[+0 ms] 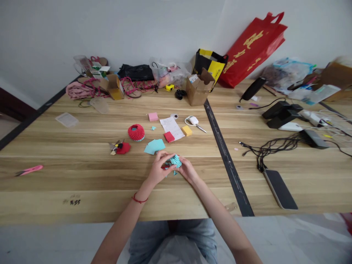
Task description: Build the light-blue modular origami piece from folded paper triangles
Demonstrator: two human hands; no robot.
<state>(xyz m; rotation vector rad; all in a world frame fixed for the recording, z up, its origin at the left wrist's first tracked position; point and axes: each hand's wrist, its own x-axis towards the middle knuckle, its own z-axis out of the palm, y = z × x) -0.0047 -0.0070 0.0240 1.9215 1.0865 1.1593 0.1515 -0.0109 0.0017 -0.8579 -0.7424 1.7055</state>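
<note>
Between my two hands is a blue folded-paper piece point(176, 160) made of many small pleats, held just above the table. My left hand point(159, 169) grips it from the left, thumb and fingers closed on it. On its other side my right hand point(187, 171) has its fingers wrapped round the edge. A bit of red shows under my left fingers. Small blue paper bits point(175, 173) lie below the hands. Just beyond are loose blue paper sheets point(154, 146). A red round folded-paper piece point(136, 132) with a blue base sits further left.
Around lie a red paper stack point(169, 136), a yellow stack point(187, 131), a pink stack point(153, 116), white-handled scissors point(194, 122) and pink snips point(29, 170). Boxes and bags line the wall, including a cardboard box point(198, 90). Black cables point(275, 146) and a power bank point(281, 189) occupy the right.
</note>
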